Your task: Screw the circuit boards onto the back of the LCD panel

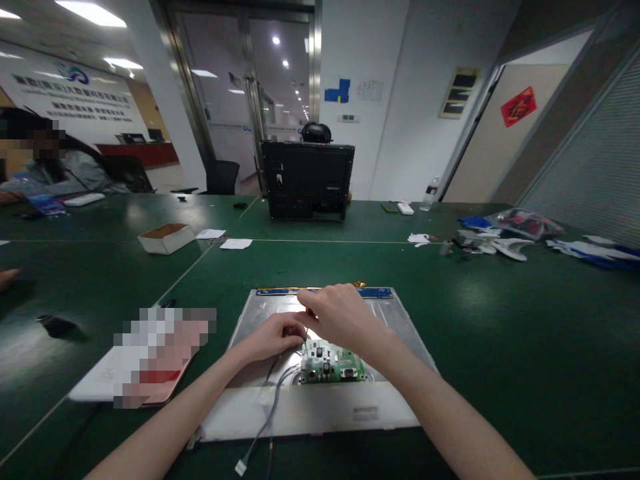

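A flat metal display panel (395, 333) lies in front of me with a green circuit board (333, 363) on its back. My right hand (337, 313) is closed around a screwdriver (309, 311); only a bit of its orange-red handle and the thin shaft show. The shaft points down at the board's upper left corner. Beside that tip, my left hand (280, 333) is closed with fingertips pinched together; whatever they hold is too small to make out. Grey cables (274, 403) run from near the board's left side over the panel's front edge, ending in a white connector (241, 468).
Left of the panel lie a pink notebook-like item (193, 340), partly blurred out, and a small black object (56, 326). Farther back are an open white box (167, 239), papers (236, 244) and a black monitor (307, 180). Assorted parts (493, 241) lie right. Another person (75, 167) sits left.
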